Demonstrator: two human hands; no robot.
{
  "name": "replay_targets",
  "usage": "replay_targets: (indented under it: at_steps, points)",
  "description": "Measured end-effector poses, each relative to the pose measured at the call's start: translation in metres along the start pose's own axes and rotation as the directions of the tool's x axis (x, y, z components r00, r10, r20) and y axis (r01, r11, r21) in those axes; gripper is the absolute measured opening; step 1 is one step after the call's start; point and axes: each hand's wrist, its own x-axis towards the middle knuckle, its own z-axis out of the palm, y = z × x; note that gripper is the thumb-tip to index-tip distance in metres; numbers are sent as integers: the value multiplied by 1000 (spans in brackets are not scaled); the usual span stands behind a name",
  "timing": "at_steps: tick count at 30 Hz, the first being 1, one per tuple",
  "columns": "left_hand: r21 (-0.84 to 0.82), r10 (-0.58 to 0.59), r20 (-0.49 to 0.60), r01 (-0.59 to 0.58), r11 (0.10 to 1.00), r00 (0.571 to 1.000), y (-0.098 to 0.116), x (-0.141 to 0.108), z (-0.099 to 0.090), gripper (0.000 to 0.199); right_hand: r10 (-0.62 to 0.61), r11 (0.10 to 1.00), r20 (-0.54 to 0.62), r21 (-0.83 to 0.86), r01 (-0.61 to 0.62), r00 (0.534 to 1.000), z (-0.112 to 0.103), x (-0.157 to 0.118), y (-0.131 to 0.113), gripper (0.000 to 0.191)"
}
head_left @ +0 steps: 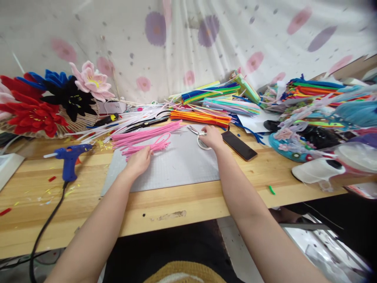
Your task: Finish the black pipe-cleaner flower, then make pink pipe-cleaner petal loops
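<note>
My left hand [140,161] is at the near bundle of short, bent pink pipe cleaners [160,146] on the left part of the grey cutting mat [182,169]. Its fingers are closed at the bundle's near side, partly hidden from me. Behind that bundle lies a longer row of straight pink pipe cleaners [147,133]. My right hand [212,137] is closed on the scissors [204,146] with white handles at the mat's right edge. The scissor blades point away to the left, and one handle loop shows below my fingers.
A blue glue gun [70,159] stands on the left with its black cord. Fabric flowers [32,108] are behind it. Orange pipe cleaners [200,118] lie at the back. A phone [239,145] lies right of the mat, and a white bottle [318,171] farther right.
</note>
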Motion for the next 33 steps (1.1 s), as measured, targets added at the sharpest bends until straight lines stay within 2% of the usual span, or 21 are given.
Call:
replay_targets:
  at_steps: [3,7,12,14,17,19,20,22,23,24,25,27,28,30,33]
  points:
    - [75,-43,1,43,996,999,-1,0,-7,34,40,986,137,-165,-17,990,-1,-1,7,43]
    - [135,-85,-15,86,987,996,-5,2,-8,36,101,966,134,-249,-66,986,3,-1,2,51]
    - [129,-132,-45,137,982,990,-9,5,-6,37,216,956,148,-232,-178,965,-5,-3,-3,55]
    - [118,-154,-69,162,980,986,-10,6,-7,37,241,945,191,-270,-185,951,-10,-4,-3,50]
    - [100,-170,-103,180,979,980,-14,6,-8,35,256,935,260,-312,-170,931,-17,-4,0,32]
    - [90,-174,-118,185,979,978,-17,6,-10,35,260,946,269,-263,-189,927,-22,-2,4,22]
    - [87,-178,-124,189,978,976,-19,6,-11,35,260,959,263,-184,-217,929,-25,-2,7,18]
    - [86,-186,-133,199,976,973,-22,6,-12,35,239,949,273,136,-283,932,-30,-1,12,13]
    - [87,-190,-135,202,975,973,-23,6,-12,35,202,881,294,361,-304,934,-32,0,13,11]
    - [88,-191,-134,204,975,972,-23,6,-12,35,139,750,318,584,-309,938,-33,0,12,11]
    - [90,-192,-130,204,975,973,-23,7,-12,35,55,573,340,759,-308,939,-33,0,9,11]
    - [97,-186,-111,196,976,976,-21,7,-10,35,-140,226,380,911,-344,914,-27,-2,-3,19]
    - [102,-181,-98,191,976,979,-19,7,-9,35,-236,105,405,914,-391,884,-22,-3,-11,26]
    - [108,-174,-81,182,977,981,-15,7,-7,36,-406,-31,470,850,-526,783,-9,-9,-27,47]
    - [87,-201,-84,208,974,976,-10,6,-5,37,-617,-81,508,718,-691,601,10,-20,-49,72]
